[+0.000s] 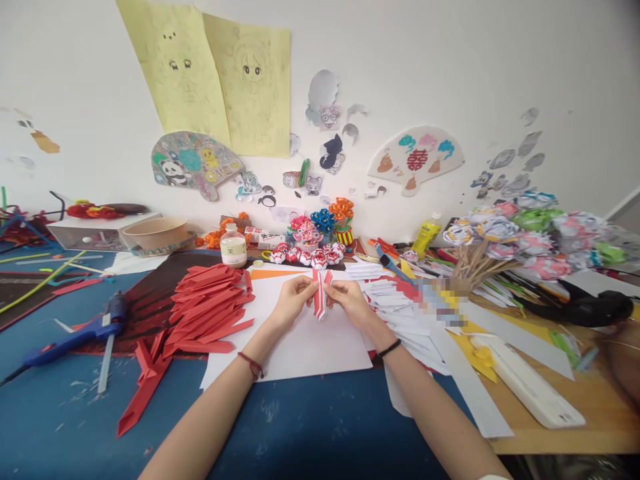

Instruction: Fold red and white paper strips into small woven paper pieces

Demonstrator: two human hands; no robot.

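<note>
A folded red-and-white striped paper piece (320, 299) is held upright between both hands, above white sheets (295, 347). My left hand (296, 300) pinches its left side, and my right hand (349, 300) pinches its right side. Folded red paper strips (210, 310) lie in a pile to the left of the sheets. Folded white strips (395, 313) lie to the right. Finished red-and-white paper flowers (320, 257) sit just behind the hands.
A blue glue gun (113, 317) lies at the left. A glue jar (233, 247) stands behind the red pile. Paper roses (500, 227), a yellow bottle (427, 235) and a white tool (530, 383) are at the right. Part of another person's arm (623, 353) shows at the right edge.
</note>
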